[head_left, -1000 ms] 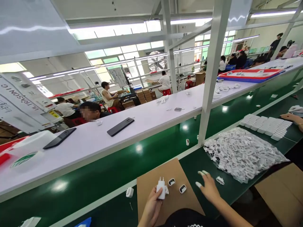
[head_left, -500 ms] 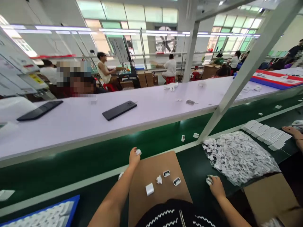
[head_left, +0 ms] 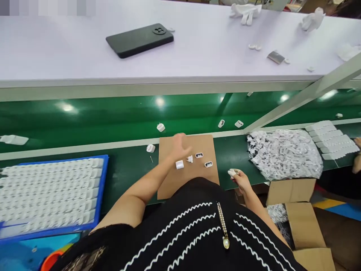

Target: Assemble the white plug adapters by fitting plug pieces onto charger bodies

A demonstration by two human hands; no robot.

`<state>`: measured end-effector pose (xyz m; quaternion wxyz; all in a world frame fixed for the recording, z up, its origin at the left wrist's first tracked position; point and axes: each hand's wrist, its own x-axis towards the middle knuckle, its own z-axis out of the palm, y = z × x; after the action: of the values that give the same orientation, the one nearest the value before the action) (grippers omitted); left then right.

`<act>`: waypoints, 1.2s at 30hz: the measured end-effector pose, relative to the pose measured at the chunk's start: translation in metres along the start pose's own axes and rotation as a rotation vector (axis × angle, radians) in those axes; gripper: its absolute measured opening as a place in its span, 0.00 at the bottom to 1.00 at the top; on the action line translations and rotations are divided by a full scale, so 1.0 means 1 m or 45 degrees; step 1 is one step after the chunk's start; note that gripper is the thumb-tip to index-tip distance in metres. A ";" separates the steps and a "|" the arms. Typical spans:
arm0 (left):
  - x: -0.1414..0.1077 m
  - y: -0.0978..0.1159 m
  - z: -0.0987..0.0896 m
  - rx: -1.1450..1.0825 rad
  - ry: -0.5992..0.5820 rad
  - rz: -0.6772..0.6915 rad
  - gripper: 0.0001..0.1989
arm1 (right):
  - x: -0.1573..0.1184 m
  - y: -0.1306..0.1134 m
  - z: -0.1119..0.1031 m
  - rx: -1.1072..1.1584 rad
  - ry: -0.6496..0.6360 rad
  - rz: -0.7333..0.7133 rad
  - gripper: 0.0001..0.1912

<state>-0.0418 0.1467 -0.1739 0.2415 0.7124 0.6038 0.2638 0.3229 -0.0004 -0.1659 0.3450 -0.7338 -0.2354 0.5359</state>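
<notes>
- The left hand (head_left: 179, 147) has come back from the green belt (head_left: 118, 126) and is now over the flat brown cardboard sheet (head_left: 166, 188), blurred, thumb spread from the fingers, with nothing visible in its grasp.
- A small white plastic plug piece (head_left: 160, 127) now lies on that belt, about where this hand was reaching with a white piece half a second ago; it has apparently been let go there, which leaves the hand free.
- The right hand (head_left: 241, 180) is as before: fingertips pinching a small rounded white plastic part (head_left: 231, 172), just right of the sheet.
- Unchanged on the sheet are a white block-shaped plastic housing (head_left: 179, 164), a white two-pin plug insert (head_left: 190, 159) and two white oval shells (head_left: 199, 155) with dark insides, all apart from one another. The housing and insert are nearest the left hand.
</notes>
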 end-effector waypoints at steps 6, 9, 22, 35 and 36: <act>-0.039 0.045 0.053 -0.067 -0.392 -0.257 0.35 | -0.008 -0.035 0.037 0.261 -0.344 0.002 0.27; -0.028 0.046 0.051 -0.149 -0.383 -0.262 0.10 | -0.022 -0.055 0.045 0.363 -0.495 -0.045 0.28; -0.101 0.112 -0.044 -1.659 -0.498 -0.544 0.25 | -0.084 -0.095 0.049 0.396 -0.668 -0.229 0.25; -0.125 0.148 -0.071 -1.829 -0.462 -0.577 0.29 | -0.125 -0.119 0.071 0.196 -0.685 -0.816 0.19; -0.125 0.148 -0.071 -1.792 -0.456 -0.573 0.29 | -0.127 -0.119 0.073 0.166 -0.635 -0.838 0.23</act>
<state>0.0031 0.0020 -0.0334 0.7812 0.2820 0.3755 0.4113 0.2170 0.0048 -0.0102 0.4760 -0.4437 -0.4993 0.5720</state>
